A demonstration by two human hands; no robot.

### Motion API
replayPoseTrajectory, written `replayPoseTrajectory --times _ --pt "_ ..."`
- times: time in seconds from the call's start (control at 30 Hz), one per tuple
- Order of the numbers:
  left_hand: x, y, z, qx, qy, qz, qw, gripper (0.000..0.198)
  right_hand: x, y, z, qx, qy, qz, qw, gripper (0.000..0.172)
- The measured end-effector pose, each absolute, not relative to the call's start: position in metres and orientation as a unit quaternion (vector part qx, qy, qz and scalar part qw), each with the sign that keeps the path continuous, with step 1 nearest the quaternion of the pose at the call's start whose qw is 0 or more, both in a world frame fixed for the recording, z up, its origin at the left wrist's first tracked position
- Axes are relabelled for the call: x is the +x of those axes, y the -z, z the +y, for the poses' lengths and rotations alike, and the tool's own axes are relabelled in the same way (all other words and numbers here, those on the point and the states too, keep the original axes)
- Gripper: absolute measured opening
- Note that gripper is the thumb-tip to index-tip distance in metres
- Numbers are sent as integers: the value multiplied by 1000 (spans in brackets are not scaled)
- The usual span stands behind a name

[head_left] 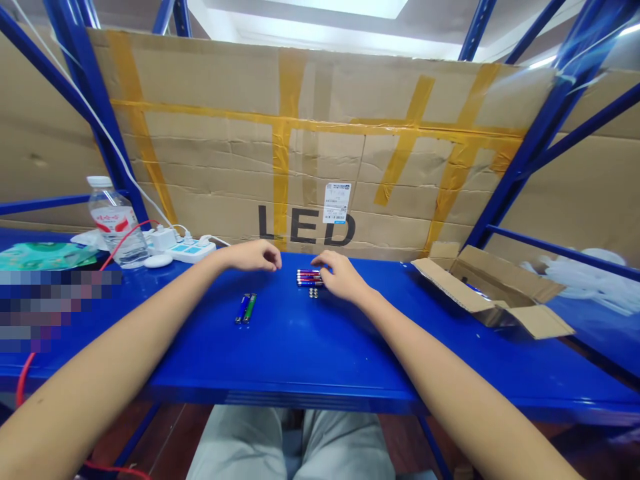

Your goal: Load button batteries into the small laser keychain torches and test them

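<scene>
My right hand [341, 275] rests on the blue shelf top [310, 347], its fingers curled over a small row of pen-like sticks [307, 277] with red and dark bands. Two tiny silver round pieces [313, 293] lie just in front of that row. My left hand [256, 255] lies to the left, fingers curled with the tips pinched together; I cannot make out anything in them. A blue stick and a green stick [246, 308] lie side by side nearer to me, untouched.
A taped cardboard wall marked LED [305, 227] closes the back. An open cardboard box [493, 297] sits at the right. At the left stand a water bottle [113, 223], a white power strip [187, 250] with cables, and a red wire [23, 383].
</scene>
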State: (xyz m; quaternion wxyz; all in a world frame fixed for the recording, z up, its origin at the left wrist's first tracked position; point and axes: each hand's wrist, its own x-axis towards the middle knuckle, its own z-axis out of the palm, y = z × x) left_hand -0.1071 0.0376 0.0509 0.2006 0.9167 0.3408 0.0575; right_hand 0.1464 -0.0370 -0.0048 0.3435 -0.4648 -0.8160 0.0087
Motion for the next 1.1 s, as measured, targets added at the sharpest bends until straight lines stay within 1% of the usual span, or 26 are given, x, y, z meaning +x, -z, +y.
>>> replayPoseTrajectory --times 0.1,0.2,0.27,0.4,0.57,0.7,0.83,0.97,1.03,1.1 --pt "-130 -59 31 912 23 327 245 20 118 1 -63 -361 -46 -869 336 37" --pt "-137 -55 31 901 87 328 268 17 93 5 -80 -267 -71 -919 283 45" --pt "-136 -51 34 898 108 334 267 17 82 10 -86 -242 -78 -935 246 43" --pt "-132 -46 37 896 119 338 264 19 74 14 -92 -234 -57 -951 196 37" --pt "-130 -46 36 890 119 343 275 20 70 15 -93 -250 -36 -953 169 36" --pt "-130 -45 35 883 119 358 281 21 68 15 -92 -261 -26 -954 148 41" --pt "-127 -43 34 888 108 367 256 21 69 14 -93 -260 -19 -953 154 48" --pt "-122 -40 34 895 83 369 237 25 68 16 -92 -256 26 -954 154 56" --pt "-120 -38 33 896 73 374 225 26 67 17 -91 -267 46 -952 143 54" --pt "-118 -37 33 898 67 378 216 27 67 17 -92 -278 52 -949 136 49"
